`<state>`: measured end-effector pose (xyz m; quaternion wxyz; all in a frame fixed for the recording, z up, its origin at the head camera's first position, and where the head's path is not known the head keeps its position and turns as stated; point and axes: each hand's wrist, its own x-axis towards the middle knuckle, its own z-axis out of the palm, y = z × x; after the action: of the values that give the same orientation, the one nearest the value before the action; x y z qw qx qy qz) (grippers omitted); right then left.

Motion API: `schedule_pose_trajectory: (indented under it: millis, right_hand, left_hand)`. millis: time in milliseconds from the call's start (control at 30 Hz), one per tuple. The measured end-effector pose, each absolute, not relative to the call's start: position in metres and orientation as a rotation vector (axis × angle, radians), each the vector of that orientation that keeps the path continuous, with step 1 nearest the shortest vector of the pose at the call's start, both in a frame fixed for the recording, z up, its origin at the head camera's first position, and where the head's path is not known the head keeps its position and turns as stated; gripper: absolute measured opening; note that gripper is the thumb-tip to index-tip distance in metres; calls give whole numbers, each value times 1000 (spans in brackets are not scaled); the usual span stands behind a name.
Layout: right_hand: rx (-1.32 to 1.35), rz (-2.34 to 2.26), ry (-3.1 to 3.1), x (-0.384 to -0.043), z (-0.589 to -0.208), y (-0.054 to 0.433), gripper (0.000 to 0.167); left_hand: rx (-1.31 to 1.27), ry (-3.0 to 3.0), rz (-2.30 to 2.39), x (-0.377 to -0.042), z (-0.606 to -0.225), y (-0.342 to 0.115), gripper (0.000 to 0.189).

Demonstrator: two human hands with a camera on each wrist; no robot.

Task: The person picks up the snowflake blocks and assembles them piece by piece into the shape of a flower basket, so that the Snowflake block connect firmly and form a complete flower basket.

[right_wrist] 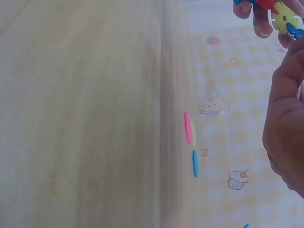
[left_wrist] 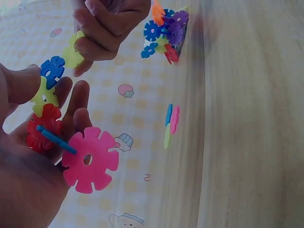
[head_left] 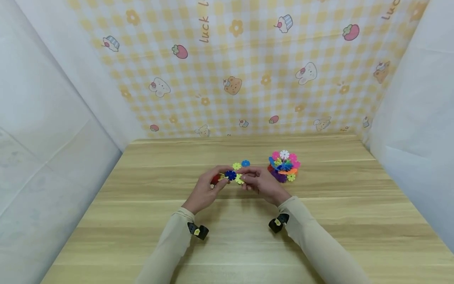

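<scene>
My left hand (head_left: 207, 187) holds a chain of slotted flower-shaped discs by its thumb and fingers. In the left wrist view the chain runs from a pink disc (left_wrist: 97, 166) through an edge-on blue disc (left_wrist: 54, 139), a red disc (left_wrist: 43, 128) and a yellow disc (left_wrist: 45, 98) to a dark blue disc (left_wrist: 52, 70). My right hand (head_left: 264, 183) pinches another yellow disc (left_wrist: 72, 51) right beside the dark blue one. Whether their slots interlock, I cannot tell. Both hands are close together above the table.
Beyond the hands, a loose yellow disc (head_left: 236, 166) and a blue disc (head_left: 246, 163) lie on the wooden table (head_left: 234, 244), with a pink disc (right_wrist: 188, 127) near them. A multicoloured cluster of joined discs (head_left: 283, 167) stands at the right. Behind hangs a checked cloth (head_left: 213, 71).
</scene>
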<state>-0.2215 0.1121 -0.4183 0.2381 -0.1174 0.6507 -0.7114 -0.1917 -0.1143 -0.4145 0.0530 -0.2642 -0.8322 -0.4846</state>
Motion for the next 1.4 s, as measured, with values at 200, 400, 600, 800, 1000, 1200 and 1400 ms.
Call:
schedule_pose_trajectory:
  millis: [200,400,600,800,1000,1200,1400]
  right_hand:
    - [-328,-2010,1718,-219,-419,114,32]
    - [-315,-2035,1681,-218,-421,115,26]
    - [-228,-2091,1632,-214,-422,111,12]
    - [-166,-2107,1614,-211,-427,104,9]
    - [-258,-1864,1830,-225,-429,110,21]
    - [-323,-1488,2229,-250,-420,116,28]
    - [-355,-997,2679,-272,-422,97,17]
  left_hand:
    - [-815,-2540,-1453,-192,-414,-113,32]
    - [-867,-2548,-1451,-192,-415,-111,33]
    - [-862,-2518,-1441,-192,-417,-108,31]
    - [-849,-2515,-1463,-191,-423,-109,30]
    - [-818,-2581,-1502,-189,-422,-115,34]
    - [-729,-2644,-1536,-186,-421,-119,30]
    - [-695,-2656,-1516,-186,-418,-118,24]
